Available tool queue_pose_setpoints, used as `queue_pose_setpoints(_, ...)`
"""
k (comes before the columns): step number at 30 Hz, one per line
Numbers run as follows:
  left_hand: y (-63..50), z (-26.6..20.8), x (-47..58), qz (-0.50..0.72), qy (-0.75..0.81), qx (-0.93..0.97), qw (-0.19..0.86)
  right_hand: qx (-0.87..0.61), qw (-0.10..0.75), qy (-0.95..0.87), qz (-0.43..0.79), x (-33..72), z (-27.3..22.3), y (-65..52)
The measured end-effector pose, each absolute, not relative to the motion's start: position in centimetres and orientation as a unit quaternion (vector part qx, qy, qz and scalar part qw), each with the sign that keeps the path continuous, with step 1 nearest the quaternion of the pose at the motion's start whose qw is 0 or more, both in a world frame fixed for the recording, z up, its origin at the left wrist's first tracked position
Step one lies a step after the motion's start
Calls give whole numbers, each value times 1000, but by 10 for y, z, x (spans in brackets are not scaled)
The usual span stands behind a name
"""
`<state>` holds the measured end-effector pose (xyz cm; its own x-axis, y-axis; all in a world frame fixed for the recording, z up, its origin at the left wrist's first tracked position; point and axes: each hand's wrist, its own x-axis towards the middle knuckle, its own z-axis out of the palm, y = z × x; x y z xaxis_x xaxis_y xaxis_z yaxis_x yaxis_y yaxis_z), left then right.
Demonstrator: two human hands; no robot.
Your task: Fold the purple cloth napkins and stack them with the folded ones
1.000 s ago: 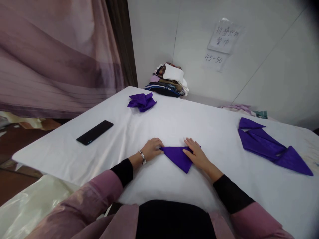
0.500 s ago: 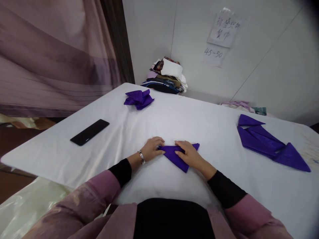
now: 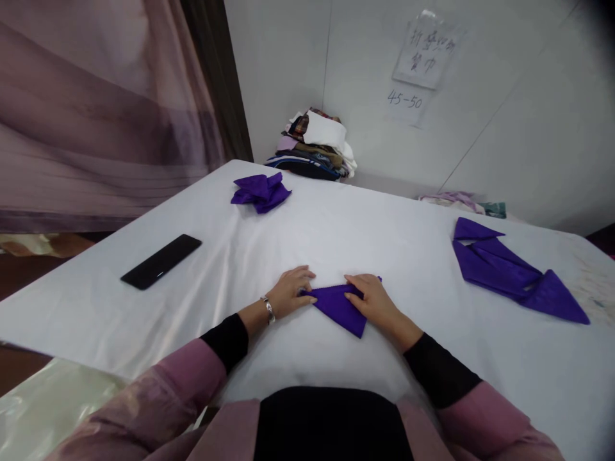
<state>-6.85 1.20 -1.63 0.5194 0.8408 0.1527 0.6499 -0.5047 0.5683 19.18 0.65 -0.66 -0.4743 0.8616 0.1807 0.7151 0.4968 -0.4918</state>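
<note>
A purple cloth napkin (image 3: 339, 308), folded into a small triangle, lies flat on the white tablecloth in front of me. Its long edge faces away and one corner points toward my body. My left hand (image 3: 289, 291) pinches the left corner between thumb and fingers; a silver bracelet is on that wrist. On the right part of the napkin, my right hand (image 3: 372, 301) grips the far edge, thumb on top. The right corner is mostly hidden behind that hand, with only a small tip showing.
A crumpled purple cloth (image 3: 261, 192) lies at the back left, and a larger, loosely folded purple cloth (image 3: 514, 269) at the right. A black phone (image 3: 162, 261) rests on the left. Stacked clothes (image 3: 314, 146) stand behind the table's far edge, by the wall.
Both hands keep hold of the napkin. My right hand has shifted slightly over it, covering more of the right corner. The whole view has moved a little.
</note>
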Motion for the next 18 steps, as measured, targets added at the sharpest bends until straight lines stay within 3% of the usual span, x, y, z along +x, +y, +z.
queue_pose_setpoints(6, 13, -17, -68, 200, 433, 853, 213, -465, 204, -851, 134, 201, -10, 0)
queue_pose_setpoints(11, 13, -15, -67, 194, 429, 857, 210, -518, 250, -810, 111, 219, -11, 6)
queue_pose_setpoints(14, 12, -14, -66, 188, 434, 856, 207, -568, 290, -761, 121, 233, -12, 11)
queue_pose_setpoints(18, 11, -15, -66, 183, 438, 857, 202, -627, 281, -706, 171, 239, -11, 14)
